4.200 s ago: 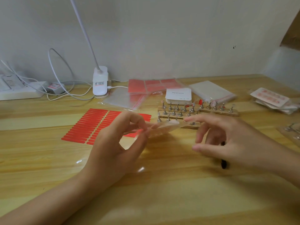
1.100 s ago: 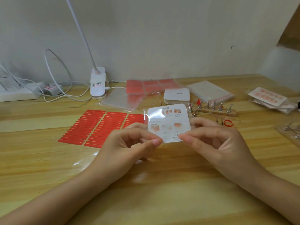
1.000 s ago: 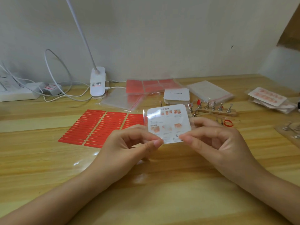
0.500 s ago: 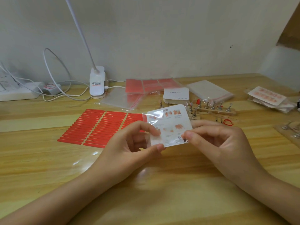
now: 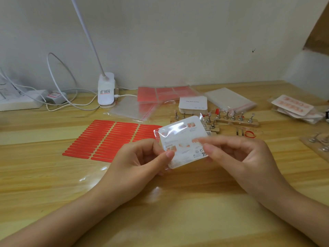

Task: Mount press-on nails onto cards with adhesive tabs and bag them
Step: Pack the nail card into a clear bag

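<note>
At the far left edge of the frame a white power strip [image 5: 17, 100] sits against the wall with white cables [image 5: 58, 82] looping off it. Just right of that, the white base of your desk lamp [image 5: 106, 90] stands at the back of the wooden table [image 5: 44, 184], its thin neck rising out of the top of the frame.

Left of centre, a sheet of red adhesive tabs [image 5: 106, 139] lies flat on the table. Behind it lie clear zip bags [image 5: 132, 108] and a pink-red sheet [image 5: 163, 92].

Your left hand [image 5: 135, 166] is at centre, thumb and fingers pinching the lower left edge of the bagged card [image 5: 183, 141]. That card, printed side toward you and wrapped in a glossy clear bag, is held tilted above the table between both hands. Your right hand [image 5: 238, 155] pinches its right edge with thumb and forefinger.

Behind the card is a stack of white cards [image 5: 193, 104] and wooden strips of metal nail stands [image 5: 233, 118]. Further right lies a pile of clear bags [image 5: 229, 99], and at the right edge, finished nail sets in bags [image 5: 293, 107].
</note>
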`<state>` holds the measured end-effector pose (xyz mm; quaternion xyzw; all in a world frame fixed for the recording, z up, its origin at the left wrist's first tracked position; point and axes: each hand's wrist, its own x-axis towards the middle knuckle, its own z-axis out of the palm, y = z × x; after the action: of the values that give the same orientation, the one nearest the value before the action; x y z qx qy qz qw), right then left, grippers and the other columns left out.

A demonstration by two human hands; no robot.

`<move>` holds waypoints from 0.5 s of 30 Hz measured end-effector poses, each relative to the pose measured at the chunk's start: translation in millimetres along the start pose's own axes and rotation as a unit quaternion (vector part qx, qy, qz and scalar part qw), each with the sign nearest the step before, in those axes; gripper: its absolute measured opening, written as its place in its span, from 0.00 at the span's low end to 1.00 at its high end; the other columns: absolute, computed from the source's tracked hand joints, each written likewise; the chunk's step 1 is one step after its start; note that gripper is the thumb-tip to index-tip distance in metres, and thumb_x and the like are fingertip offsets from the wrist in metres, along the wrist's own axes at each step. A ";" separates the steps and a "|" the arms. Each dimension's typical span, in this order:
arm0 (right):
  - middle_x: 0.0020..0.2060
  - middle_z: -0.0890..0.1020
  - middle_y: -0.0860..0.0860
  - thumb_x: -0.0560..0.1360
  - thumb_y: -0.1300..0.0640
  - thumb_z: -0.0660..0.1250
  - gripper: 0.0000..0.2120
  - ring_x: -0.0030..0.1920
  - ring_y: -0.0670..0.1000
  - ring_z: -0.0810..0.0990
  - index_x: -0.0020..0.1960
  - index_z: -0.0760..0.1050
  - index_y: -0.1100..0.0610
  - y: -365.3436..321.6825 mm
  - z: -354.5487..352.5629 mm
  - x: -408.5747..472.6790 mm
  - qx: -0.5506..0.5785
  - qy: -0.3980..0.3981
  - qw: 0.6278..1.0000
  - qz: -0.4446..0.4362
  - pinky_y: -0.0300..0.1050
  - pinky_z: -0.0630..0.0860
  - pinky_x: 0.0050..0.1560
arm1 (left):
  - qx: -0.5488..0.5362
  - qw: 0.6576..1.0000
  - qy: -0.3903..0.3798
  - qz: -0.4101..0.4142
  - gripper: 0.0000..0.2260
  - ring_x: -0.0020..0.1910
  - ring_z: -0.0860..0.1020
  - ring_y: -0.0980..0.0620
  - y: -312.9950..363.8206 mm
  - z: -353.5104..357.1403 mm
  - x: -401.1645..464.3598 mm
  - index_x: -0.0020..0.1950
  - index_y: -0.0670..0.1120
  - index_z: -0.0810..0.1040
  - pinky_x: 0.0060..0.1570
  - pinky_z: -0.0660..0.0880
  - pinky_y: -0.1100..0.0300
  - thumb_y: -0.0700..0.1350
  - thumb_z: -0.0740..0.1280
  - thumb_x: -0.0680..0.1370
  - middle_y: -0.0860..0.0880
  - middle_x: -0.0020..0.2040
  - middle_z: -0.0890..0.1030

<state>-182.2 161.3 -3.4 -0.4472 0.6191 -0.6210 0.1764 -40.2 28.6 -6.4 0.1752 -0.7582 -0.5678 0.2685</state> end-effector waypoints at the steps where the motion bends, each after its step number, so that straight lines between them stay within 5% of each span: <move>1: 0.39 0.85 0.46 0.65 0.46 0.74 0.09 0.39 0.47 0.82 0.44 0.83 0.44 -0.2 -0.4 -0.1 -0.002 -0.002 1.000 -0.002 0.33 0.77 0.41 | 0.000 1.000 0.000 0.002 0.11 0.28 0.77 0.57 -0.3 -0.1 -0.2 0.31 0.42 0.77 0.32 0.73 0.68 0.49 0.69 0.67 0.48 0.27 0.79; 9: 0.38 0.85 0.48 0.63 0.46 0.69 0.11 0.38 0.50 0.82 0.37 0.82 0.54 0.1 -1.3 2.3 -0.010 0.041 0.999 -0.005 0.36 0.78 0.39 | 0.008 1.000 -0.008 0.014 0.10 0.28 0.77 0.60 0.0 2.9 -3.1 0.31 0.41 0.77 0.31 0.72 0.70 0.47 0.69 0.67 0.49 0.28 0.80; 15: 0.31 0.84 0.46 0.65 0.52 0.68 0.06 0.31 0.40 0.80 0.35 0.81 0.54 2.8 -0.5 5.1 0.005 0.080 0.997 -0.004 0.29 0.74 0.33 | 0.014 1.000 -0.005 0.013 0.11 0.28 0.77 0.60 3.4 4.6 -3.8 0.30 0.42 0.76 0.31 0.71 0.71 0.48 0.68 0.67 0.49 0.27 0.79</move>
<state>-186.3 157.2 -4.1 -0.3976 0.6265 -0.6584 0.1262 -39.9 35.2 -5.0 0.1663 -0.7697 -0.5546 0.2691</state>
